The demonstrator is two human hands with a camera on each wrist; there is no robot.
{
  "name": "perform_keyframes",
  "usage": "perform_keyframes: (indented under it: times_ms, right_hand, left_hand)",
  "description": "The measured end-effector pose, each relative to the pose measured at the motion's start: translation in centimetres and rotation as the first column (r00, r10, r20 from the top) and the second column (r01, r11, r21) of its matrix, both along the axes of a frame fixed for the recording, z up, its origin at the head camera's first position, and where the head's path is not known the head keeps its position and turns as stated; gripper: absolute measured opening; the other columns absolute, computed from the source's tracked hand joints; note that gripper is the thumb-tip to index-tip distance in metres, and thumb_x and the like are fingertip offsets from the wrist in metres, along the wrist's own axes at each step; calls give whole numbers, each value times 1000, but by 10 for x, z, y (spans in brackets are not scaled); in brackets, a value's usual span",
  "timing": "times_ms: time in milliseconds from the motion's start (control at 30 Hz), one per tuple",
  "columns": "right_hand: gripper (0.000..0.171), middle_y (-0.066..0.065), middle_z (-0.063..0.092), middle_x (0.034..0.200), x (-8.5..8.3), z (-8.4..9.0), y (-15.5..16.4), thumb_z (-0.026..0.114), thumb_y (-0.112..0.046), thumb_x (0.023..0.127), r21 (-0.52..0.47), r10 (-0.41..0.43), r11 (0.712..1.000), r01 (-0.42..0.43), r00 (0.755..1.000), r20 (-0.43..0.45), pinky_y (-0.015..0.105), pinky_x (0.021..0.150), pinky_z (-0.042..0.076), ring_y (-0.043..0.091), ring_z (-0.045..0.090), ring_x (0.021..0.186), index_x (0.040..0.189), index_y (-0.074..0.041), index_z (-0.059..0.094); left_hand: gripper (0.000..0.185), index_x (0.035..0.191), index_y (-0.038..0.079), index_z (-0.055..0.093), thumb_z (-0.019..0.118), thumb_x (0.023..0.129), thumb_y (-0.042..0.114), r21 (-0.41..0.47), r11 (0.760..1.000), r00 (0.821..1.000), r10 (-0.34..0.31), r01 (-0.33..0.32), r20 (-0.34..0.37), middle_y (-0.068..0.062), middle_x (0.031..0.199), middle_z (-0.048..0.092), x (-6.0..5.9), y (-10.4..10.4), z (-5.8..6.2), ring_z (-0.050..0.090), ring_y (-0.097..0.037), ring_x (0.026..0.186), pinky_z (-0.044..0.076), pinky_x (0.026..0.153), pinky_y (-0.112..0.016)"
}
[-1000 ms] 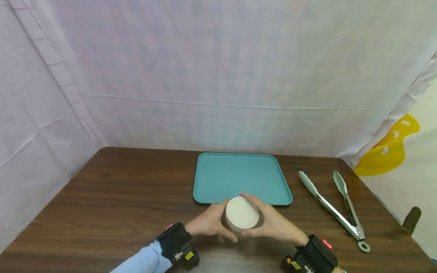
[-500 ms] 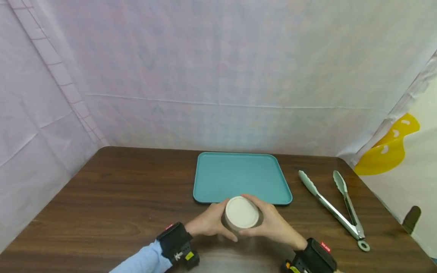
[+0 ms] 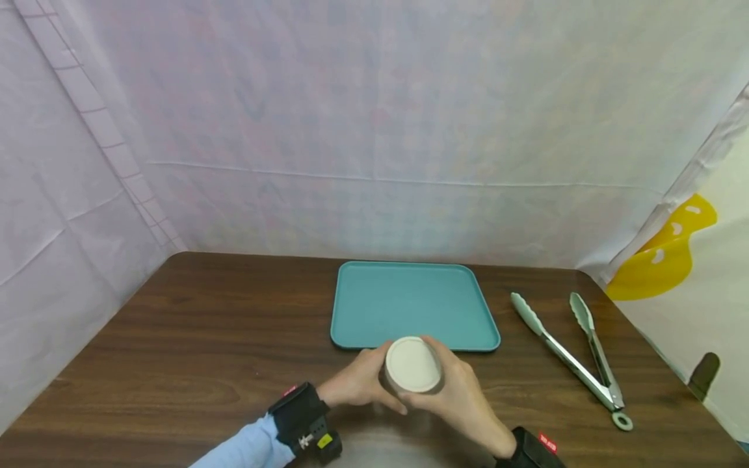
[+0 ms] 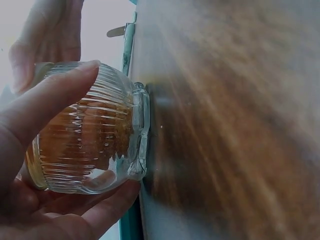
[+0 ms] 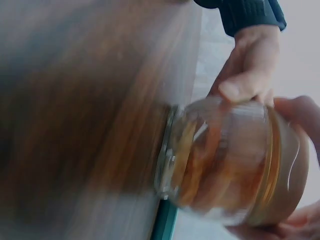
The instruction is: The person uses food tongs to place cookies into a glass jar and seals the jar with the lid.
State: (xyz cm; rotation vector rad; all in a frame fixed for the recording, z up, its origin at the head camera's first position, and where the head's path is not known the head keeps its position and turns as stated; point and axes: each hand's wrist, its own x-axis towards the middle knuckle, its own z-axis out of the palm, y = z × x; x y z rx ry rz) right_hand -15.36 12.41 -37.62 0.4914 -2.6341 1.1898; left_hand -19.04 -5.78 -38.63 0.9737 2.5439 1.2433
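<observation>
A ribbed clear glass jar (image 4: 95, 130) with an off-white lid (image 3: 413, 364) stands upright on the table in front of the tray. My left hand (image 3: 361, 380) grips the glass body from the left, its thumb (image 4: 60, 95) along the ribs. From the right, my right hand (image 3: 462, 396) holds the lid, with thumb and fingers curled about its edge. In the right wrist view the lid (image 5: 290, 172) lies between that hand's fingers, and a gold-coloured band shows just under it. The base of the jar sits at the tabletop.
A teal tray (image 3: 409, 305) lies behind the jar. To the right rest metal tongs (image 3: 573, 364) with pale green tips, spread apart. White cloth (image 3: 374, 130) hangs behind the wooden table (image 3: 205, 338), and a yellow shape (image 3: 661, 257) shows on the right side.
My right hand has turned around the lid, its wrist swinging toward me and its thumb shifting left. My left hand and the jar have stayed almost in place.
</observation>
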Motion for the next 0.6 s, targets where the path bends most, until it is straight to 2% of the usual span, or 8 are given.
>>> perform_keyframes:
  times_ms: [133,200,267,367,467,600]
  right_hand:
    - [80,15,57,113,1,-1,-3,83,-31,58,31,-26,999,28,997,-71,32,70,52,26,58,94,122,2,47]
    - [81,16,55,115,0,-2,-3,82,-31,59,46,-12,999,16,997,-75,33,71,52,27,58,95,123,3,46]
    - [83,17,53,117,-2,-1,-1,81,-34,61,60,28,998,-25,999,-44,33,72,51,28,56,98,125,3,43]
    - [88,18,49,122,-6,2,6,77,-40,65,70,137,988,-141,989,51,37,75,50,31,53,103,130,3,37]
    - [91,18,41,131,-14,7,16,74,-41,68,33,287,955,-295,946,153,40,81,47,34,46,111,137,-5,28]
    - [90,14,29,140,-28,11,26,74,-34,71,-51,474,878,-475,853,218,41,88,44,33,37,121,141,-20,20]
  left_hand:
    - [87,126,3,41,85,53,24,-9,1000,1000,7,-7,-11,-10,121,53,0,-1,0,50,-23,111,39,97,-34]
    - [88,126,3,41,85,54,24,-13,1000,1000,10,-10,-17,-10,121,53,0,-1,0,50,-23,111,39,97,-34]
    - [88,126,3,40,85,54,24,-16,1000,1000,13,-13,-13,-10,121,53,1,-1,0,50,-23,111,39,97,-34]
    - [88,127,2,39,85,55,24,-14,1000,1000,11,-11,3,-11,122,52,1,-1,0,49,-23,111,39,97,-34]
    - [88,127,2,38,85,55,24,-19,1000,1000,9,-9,12,-11,123,52,1,-1,0,49,-23,112,39,97,-33]
    - [89,128,1,37,84,56,24,-26,1000,1000,3,-3,4,-12,123,51,0,-1,2,49,-24,112,40,97,-33]
